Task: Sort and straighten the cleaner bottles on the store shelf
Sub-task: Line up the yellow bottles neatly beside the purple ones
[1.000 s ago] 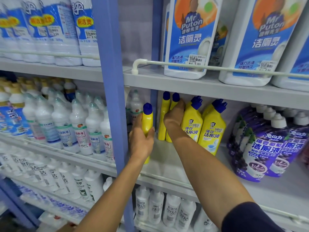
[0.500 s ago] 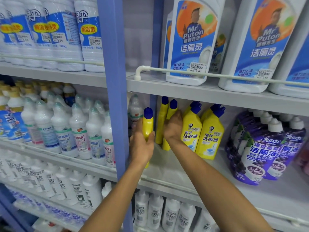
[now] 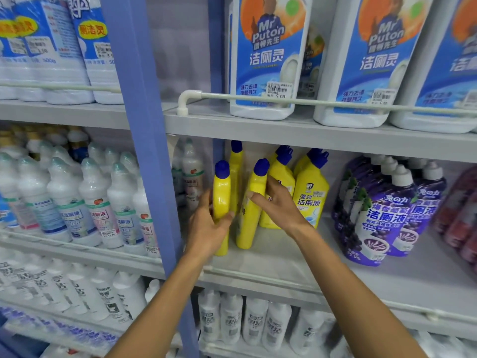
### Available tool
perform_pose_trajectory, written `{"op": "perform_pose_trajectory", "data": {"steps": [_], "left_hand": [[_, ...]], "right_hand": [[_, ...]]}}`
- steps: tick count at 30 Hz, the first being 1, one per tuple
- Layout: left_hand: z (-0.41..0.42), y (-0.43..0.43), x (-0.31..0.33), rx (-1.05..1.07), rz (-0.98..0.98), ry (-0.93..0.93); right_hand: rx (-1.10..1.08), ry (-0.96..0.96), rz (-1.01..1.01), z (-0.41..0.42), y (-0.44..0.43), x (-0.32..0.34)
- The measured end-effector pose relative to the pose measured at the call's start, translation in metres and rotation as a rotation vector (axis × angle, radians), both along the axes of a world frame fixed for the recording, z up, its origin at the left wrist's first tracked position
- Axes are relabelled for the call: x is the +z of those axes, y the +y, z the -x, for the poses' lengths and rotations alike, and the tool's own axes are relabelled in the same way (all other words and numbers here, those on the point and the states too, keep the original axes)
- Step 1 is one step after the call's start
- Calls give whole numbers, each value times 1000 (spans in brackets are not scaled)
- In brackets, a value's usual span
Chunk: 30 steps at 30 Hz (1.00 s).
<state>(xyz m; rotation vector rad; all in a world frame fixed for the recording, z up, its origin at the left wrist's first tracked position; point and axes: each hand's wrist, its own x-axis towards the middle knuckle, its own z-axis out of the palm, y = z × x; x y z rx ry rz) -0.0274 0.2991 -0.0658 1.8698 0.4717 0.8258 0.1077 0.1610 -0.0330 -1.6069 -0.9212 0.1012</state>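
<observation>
On the middle shelf [image 3: 284,257], just right of the blue upright post [image 3: 144,156], a cluster of yellow cleaner bottles with blue caps stands near the front edge. The person's left hand [image 3: 209,228] is wrapped around the nearest yellow bottle [image 3: 221,200], thumb across its front, fingers behind; that bottle stands upright with its base on the shelf. The right hand [image 3: 277,205] grips a second yellow bottle [image 3: 251,210] just beside it, fingers spread over its side; this one leans a little to the right, cap tilted toward the labelled yellow bottles [image 3: 309,195] behind. Another yellow bottle [image 3: 236,171] stands upright further back between the two held ones. Purple bottles [image 3: 376,218] with white caps fill the right part of the same shelf, apart from the yellow group. Large white-and-blue jugs [image 3: 265,60] sit on the shelf above, behind a white rail [image 3: 309,102].
</observation>
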Motion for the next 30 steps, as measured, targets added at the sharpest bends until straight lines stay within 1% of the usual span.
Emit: {"op": "perform_pose_trajectory", "data": {"steps": [4, 8, 11, 13, 16, 19, 23, 25, 28, 30], "left_hand": [[-8, -16, 1, -86, 20, 11], [-29, -28, 7, -230, 28, 90], [-42, -30, 17, -401, 134, 192], [-49, -33, 21, -495, 149, 219], [-60, -33, 21, -543, 127, 220], [-68, -36, 17, -461, 123, 200], [-79, -61, 12, -188, 35, 109], [-85, -71, 11, -89, 10, 87], [-93, -75, 5, -24, -6, 110], [-94, -68, -1, -63, -34, 152]], "right_hand": [[-11, 5, 43, -5, -40, 2], [37, 38, 182, -14, -78, 20], [-18, -19, 273, -23, -100, 26], [-63, -54, 293, -26, -112, 19], [-121, -32, 261, -30, -125, 9], [-174, -61, 288, -37, -134, 10], [-200, -178, 373, -41, -145, 11], [-234, -239, 381, -40, -144, 5], [-361, -264, 355, -37, -135, -17], [-414, -218, 297, -34, -129, -25]]}}
